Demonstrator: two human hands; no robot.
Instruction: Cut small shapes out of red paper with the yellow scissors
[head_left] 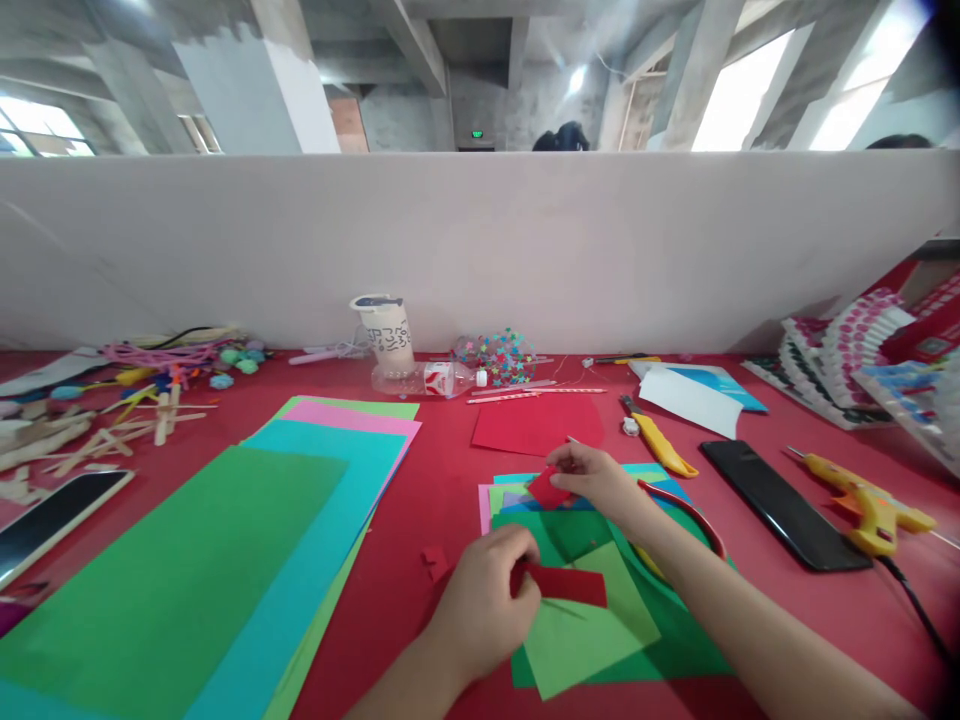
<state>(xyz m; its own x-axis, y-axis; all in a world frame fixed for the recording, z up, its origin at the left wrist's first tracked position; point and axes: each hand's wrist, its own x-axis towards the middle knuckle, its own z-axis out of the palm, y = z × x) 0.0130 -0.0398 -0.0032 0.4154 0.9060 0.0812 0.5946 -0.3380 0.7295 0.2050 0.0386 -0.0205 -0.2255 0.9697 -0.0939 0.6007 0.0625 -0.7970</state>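
Operator: What is in the left hand?

Guide: Your left hand (491, 590) grips a red strip (577, 586) between thumb and fingers; the strip sticks out to the right, over a light green sheet (596, 630).

Operator: And the right?

Guide: Your right hand (589, 473) pinches a small red piece (547, 489) in its fingertips, farther back, over layered coloured sheets (496, 498).

Operator: What lies beneath?

Guide: The light green sheet lies askew on a dark green sheet (547, 535), on the red counter (390, 570). A curved red handle (701, 520) shows beside your right forearm (720, 590); it may belong to scissors, but your arm covers part of it.

Operator: And round about?

Guide: Red scraps (433, 563) lie just left of your left hand. A larger red sheet (529, 422) lies beyond your right hand. To your right you have a yellow utility knife (664, 446), a black phone (780, 505) and a yellow glue gun (885, 525); to your left, a stack of coloured paper (172, 550).
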